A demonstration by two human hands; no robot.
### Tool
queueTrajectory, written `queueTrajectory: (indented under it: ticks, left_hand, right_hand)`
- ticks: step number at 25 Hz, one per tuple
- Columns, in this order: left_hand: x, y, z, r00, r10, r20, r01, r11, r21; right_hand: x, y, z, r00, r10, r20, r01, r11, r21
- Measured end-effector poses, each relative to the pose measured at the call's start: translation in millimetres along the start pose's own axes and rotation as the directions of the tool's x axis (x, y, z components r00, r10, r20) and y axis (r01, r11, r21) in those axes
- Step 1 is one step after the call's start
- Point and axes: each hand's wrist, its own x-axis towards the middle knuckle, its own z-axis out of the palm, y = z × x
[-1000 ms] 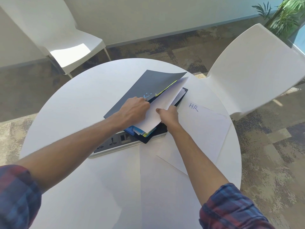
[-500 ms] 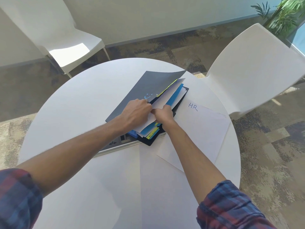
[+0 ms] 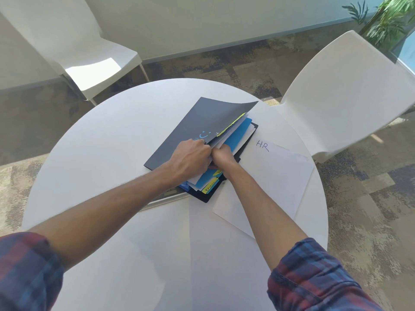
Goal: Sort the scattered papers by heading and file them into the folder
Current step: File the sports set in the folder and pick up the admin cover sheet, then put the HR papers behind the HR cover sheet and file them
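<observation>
Two hands meet at the folder's (image 3: 197, 122) near edge: my left hand (image 3: 190, 160) curls on the lifted cover, my right hand (image 3: 222, 156) pinches filed sheets. I advise seating them squarely behind the blue divider (image 3: 235, 135). HR sheet (image 3: 276, 176) lies right of the grip, unfiled.

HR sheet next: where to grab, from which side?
Probably the HR sheet by its right corner, which seems to overhang the round table's edge. Come from the right and pinch top and bottom there; it lies flat elsewhere, and the folder adjoins its left edge.
</observation>
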Motion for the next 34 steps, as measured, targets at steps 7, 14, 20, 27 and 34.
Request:
queueTrajectory:
  ticks: [7, 14, 20, 27, 34]
  left_hand:
    - [6, -4, 0, 0.999, -0.033, 0.012, 0.033, 0.999, 0.004]
    - [5, -12, 9, 0.998, -0.052, 0.018, 0.051, 0.998, 0.034]
    - [14, -27, 29, 0.997, -0.082, 0.000, 0.082, 0.991, 0.105]
    - [-11, -20, 79, 0.984, -0.172, 0.047, 0.168, 0.982, 0.083]
    - [-99, 48, 94, 0.984, -0.157, -0.087, 0.135, 0.966, -0.222]
  right_hand:
    - [2, 1, -7, 0.986, -0.098, -0.133, 0.091, 0.994, -0.058]
    - [3, 5, -3, 0.997, -0.045, -0.060, 0.045, 0.999, 0.002]
    - [-22, 23, -8, 0.969, -0.230, -0.093, 0.212, 0.962, -0.174]
    - [-83, 91, -38, 0.934, -0.349, -0.074, 0.298, 0.877, -0.377]
    - [-152, 160, -81, 0.924, -0.366, -0.110, 0.229, 0.761, -0.607]
